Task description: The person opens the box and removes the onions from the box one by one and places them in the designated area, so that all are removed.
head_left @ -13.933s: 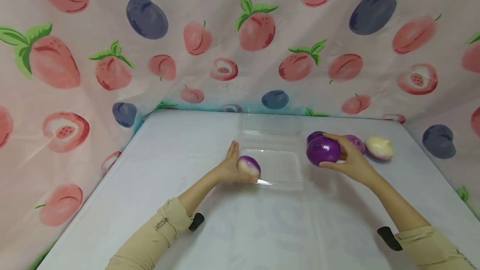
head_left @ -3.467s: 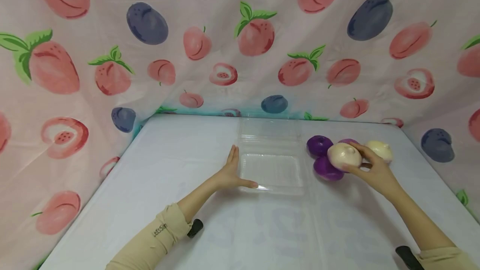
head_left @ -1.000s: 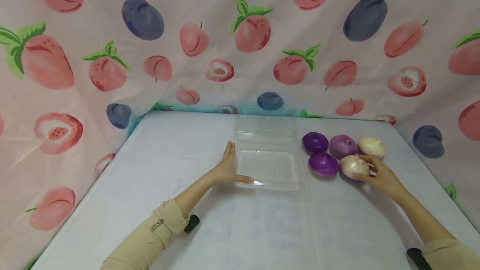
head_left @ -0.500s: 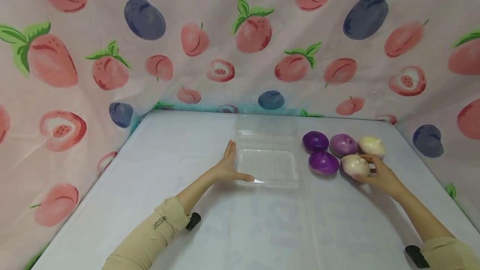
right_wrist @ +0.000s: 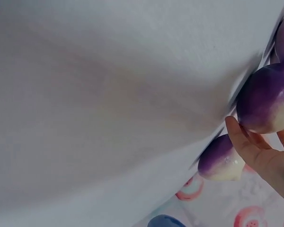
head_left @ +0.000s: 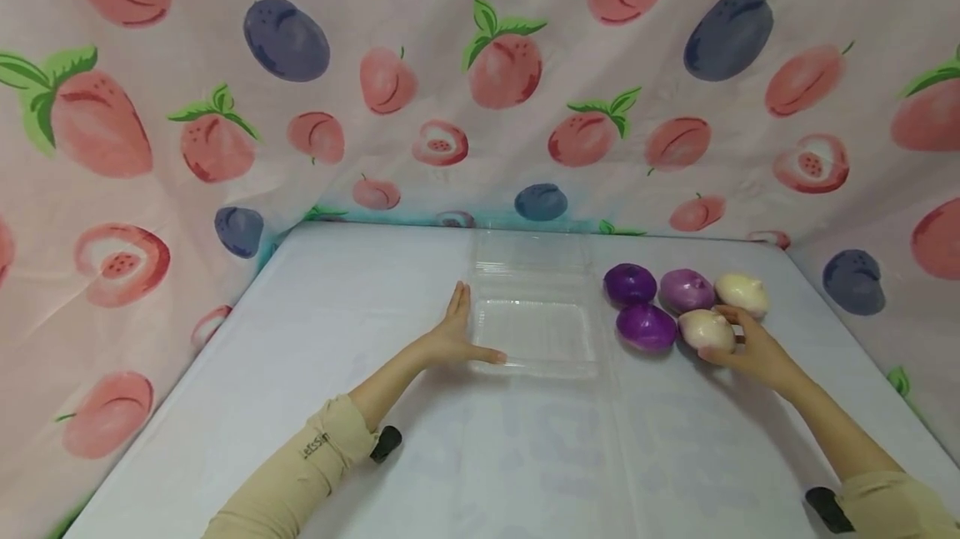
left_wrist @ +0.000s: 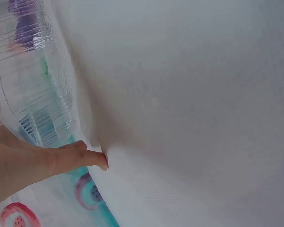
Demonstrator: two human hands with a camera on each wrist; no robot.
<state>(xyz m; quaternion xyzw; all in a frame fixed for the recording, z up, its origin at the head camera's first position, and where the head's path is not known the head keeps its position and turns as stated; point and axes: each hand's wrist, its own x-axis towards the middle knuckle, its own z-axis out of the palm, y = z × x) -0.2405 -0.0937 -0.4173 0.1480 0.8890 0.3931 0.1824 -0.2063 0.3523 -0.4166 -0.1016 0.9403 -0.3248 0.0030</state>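
Note:
A clear plastic clamshell container (head_left: 536, 368) lies with its lid folded back on the white table. My left hand (head_left: 453, 339) rests against its left front corner, fingers straight and thumb along the front rim. In the left wrist view, fingertips (left_wrist: 102, 161) reach the table beside the container wall (left_wrist: 42, 94). My right hand (head_left: 753, 351) holds a cream onion (head_left: 705, 329) with a purple underside, thumb in front and fingers behind. Two dark purple onions (head_left: 647, 327) sit to its left; behind are a lilac onion (head_left: 686, 291) and another cream onion (head_left: 742, 293).
A fruit-print cloth (head_left: 442, 64) hangs behind the table and along both sides. The onions stand in two rows to the right of the container. Black wrist straps (head_left: 386, 444) show below both forearms.
Earliest, an onion was by my left hand at the container and my right hand held a purple onion. Since then the cream onion came down into the front row; my left hand stayed.

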